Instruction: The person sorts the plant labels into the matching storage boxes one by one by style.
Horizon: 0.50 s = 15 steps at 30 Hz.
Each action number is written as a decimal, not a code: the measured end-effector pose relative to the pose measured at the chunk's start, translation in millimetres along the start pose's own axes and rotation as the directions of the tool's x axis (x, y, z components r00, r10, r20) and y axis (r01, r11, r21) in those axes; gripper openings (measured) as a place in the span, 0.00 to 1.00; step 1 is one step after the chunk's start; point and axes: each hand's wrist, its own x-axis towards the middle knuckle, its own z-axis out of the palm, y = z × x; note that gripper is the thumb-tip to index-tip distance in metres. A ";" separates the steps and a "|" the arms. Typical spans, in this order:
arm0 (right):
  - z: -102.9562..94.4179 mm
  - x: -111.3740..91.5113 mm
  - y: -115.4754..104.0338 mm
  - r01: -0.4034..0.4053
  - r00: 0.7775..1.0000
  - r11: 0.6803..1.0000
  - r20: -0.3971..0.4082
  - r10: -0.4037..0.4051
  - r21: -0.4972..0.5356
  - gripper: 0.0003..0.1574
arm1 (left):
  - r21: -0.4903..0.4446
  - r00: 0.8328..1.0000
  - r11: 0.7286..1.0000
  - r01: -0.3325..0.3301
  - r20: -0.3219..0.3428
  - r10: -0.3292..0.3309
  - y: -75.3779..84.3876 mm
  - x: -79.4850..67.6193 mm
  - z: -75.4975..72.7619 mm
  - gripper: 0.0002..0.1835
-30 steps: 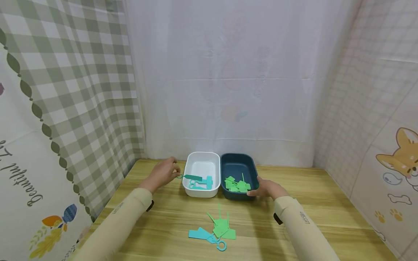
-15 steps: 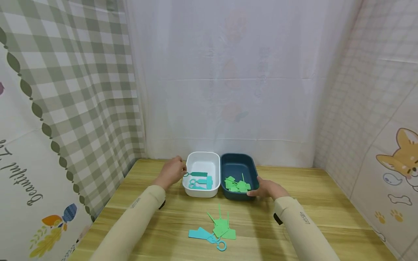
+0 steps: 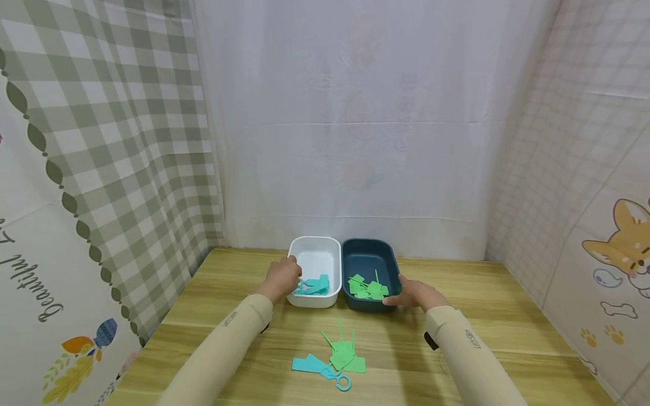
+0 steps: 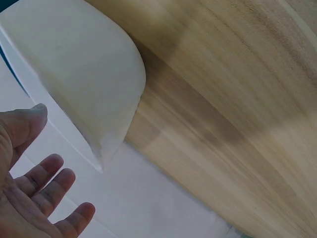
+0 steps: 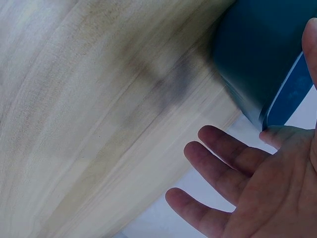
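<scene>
- Nearest the person on the wooden table point(image 3: 457, 338), the blue pieces point(image 3: 311, 363) lie crosswise — flat ends to the left, rings to the right and nearer the person.
- Against them, just beyond, sit the loose green pieces point(image 3: 342, 354), their thin stalks pointing roughly away toward the bins.
- The gap I'd judge matters most: this pile lies back toward the person from both hands, between the two forearms. The right thumb is nearer the green; for the blue, I see little between the hands.
- The right hand point(image 3: 416, 293) rests at the near right corner of the dark bin point(image 3: 368, 262), thumb and a fingertip touching it, the other fingers spread apart.
- The left hand point(image 3: 281, 276) hangs over the left edge of the white bin point(image 3: 317, 254) — thumb and visible fingers apart, nothing seen between them.
- Just right of those fingers, inside the white bin, lie teal pieces point(image 3: 316, 286).
- Behind both bins hangs a pale curtain point(image 3: 330, 141).
</scene>
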 end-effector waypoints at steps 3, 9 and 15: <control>0.3 0.2 -0.1 -0.003 1.000 1.000 0.005 0.003 -0.001 0.68 | 0.003 1.000 1.000 0.012 0.016 -0.012 2.2 -0.7 2.4 0.07; 0.2 -1.8 0.1 0.004 1.000 1.000 0.005 -0.004 -0.008 0.68 | 0.010 0.999 1.000 -0.001 0.041 0.001 2.7 -1.4 3.3 0.07; -0.1 -2.5 0.1 0.007 1.000 1.000 0.008 -0.007 -0.001 0.67 | 0.009 0.998 0.999 -0.042 0.039 0.042 1.3 -5.0 2.7 0.08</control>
